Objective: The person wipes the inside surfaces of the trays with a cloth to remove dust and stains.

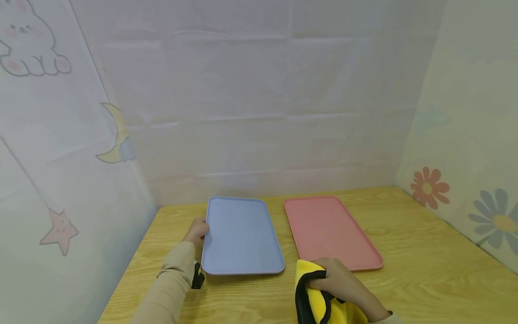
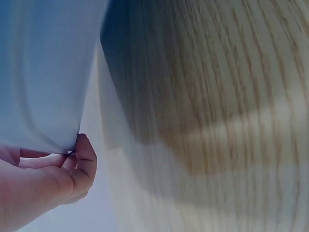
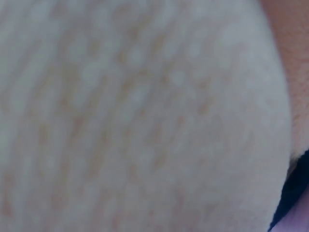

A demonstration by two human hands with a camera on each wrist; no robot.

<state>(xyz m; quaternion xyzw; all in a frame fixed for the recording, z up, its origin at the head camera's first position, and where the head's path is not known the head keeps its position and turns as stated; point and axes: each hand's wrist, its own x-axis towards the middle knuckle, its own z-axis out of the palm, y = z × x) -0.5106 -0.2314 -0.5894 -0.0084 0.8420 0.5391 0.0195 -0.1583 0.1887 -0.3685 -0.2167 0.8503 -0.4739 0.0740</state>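
Two holds at once: your left hand (image 1: 197, 229) pinches the left edge of the blue tray (image 1: 243, 236); your right hand (image 1: 337, 280) clutches the yellow-and-black cloth (image 1: 317, 306) by the near end of the pink tray (image 1: 332, 231). Steady the blue tray against tipping; gather the cloth's loose folds above the wooden table (image 1: 425, 252).

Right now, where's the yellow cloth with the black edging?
In the head view, the yellow cloth is low and right of centre, held in the right-hand grip, by the near left corner of the pink tray.
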